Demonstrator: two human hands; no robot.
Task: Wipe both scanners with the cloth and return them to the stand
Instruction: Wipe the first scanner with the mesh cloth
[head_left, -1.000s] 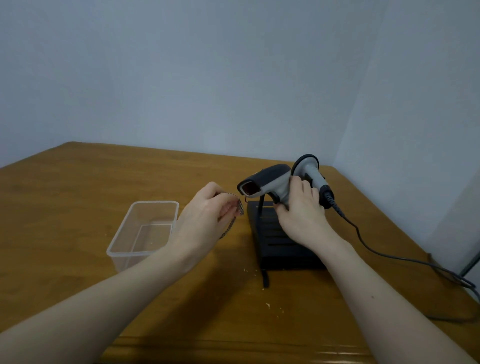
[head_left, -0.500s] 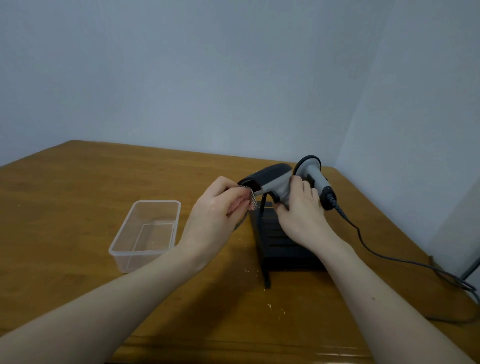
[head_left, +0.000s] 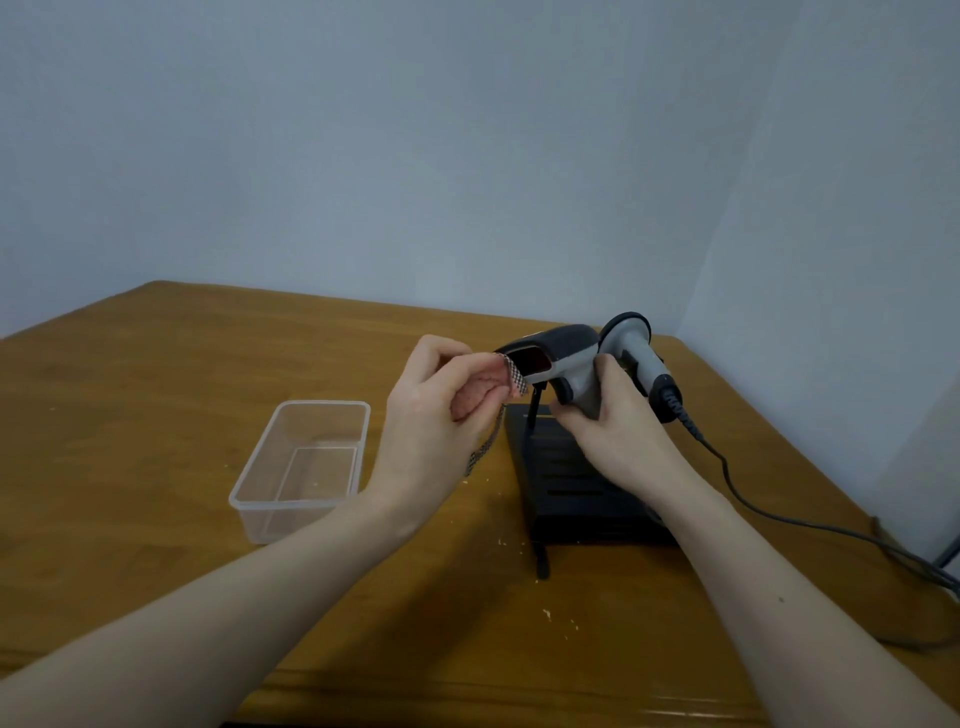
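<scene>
Right now the left hand (head_left: 436, 410) pinches the cloth (head_left: 511, 382) against the scanner (head_left: 558, 358) window, right hand (head_left: 608, 431) gripping its handle above the stand (head_left: 576, 483) near the table's (head_left: 156, 415) far right corner; pushing hard could tug its cable (head_left: 779, 514).

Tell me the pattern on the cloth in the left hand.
A fine dark-and-light check on the cloth, seen in the head view.
</scene>
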